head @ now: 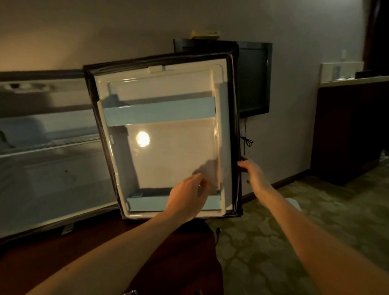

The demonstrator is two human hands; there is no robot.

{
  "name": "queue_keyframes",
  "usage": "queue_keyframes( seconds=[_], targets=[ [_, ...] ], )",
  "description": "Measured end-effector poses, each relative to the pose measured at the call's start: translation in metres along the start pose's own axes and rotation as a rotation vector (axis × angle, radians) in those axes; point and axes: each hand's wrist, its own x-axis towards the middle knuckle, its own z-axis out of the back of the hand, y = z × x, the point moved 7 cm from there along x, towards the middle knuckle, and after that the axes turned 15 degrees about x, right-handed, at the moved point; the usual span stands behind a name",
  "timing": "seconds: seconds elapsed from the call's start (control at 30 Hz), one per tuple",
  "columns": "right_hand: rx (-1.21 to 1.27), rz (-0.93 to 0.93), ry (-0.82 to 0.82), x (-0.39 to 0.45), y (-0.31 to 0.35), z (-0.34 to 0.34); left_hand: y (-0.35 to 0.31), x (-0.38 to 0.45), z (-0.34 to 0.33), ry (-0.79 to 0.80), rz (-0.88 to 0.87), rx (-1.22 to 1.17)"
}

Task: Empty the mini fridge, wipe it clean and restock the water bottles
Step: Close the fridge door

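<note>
While your right hand [253, 172] grips the dark outer edge of the open fridge door [165, 135], your left hand [190, 193] presses a pale cloth [207, 170] against the door's white inner liner, low on its right side. Cloth blurred; fingers curled around it. Two light blue door shelves [159, 111] cross the liner, one high, one at the bottom. A round light reflection sits mid-panel. Mini fridge interior [43, 158] lies left, white and dim. No water bottles visible. No brand, label or writing is readable anywhere; a small yellowish box [205, 34] far above the door is too blurred.
</note>
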Motion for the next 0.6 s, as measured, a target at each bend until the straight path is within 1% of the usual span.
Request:
queue_keyframes(
  seconds=[0.13, 0.23, 0.33, 0.47, 0.53, 0.6],
  targets=[
    [0.007, 0.102, 0.021, -0.025, 0.009, -0.005, 0.01, -0.016, 0.016, -0.034, 0.025, 0.028],
    [-0.015, 0.195, 0.039, -0.057, 0.007, -0.013, 0.022, -0.038, 0.037, -0.042, 0.037, 0.13],
    [-0.124, 0.335, -0.001, -0.104, 0.005, -0.026, 0.042, -0.072, 0.067, -0.017, 0.083, 0.2],
    [-0.268, 0.517, -0.026, -0.177, 0.01, -0.076, 0.075, -0.125, 0.112, -0.011, 0.167, 0.293],
    [-0.303, 0.595, -0.01, -0.203, 0.008, -0.106, 0.096, -0.152, 0.135, -0.013, 0.201, 0.354],
    [-0.331, 0.631, 0.029, -0.219, 0.002, -0.138, 0.121, -0.179, 0.157, -0.014, 0.259, 0.39]
  ],
)
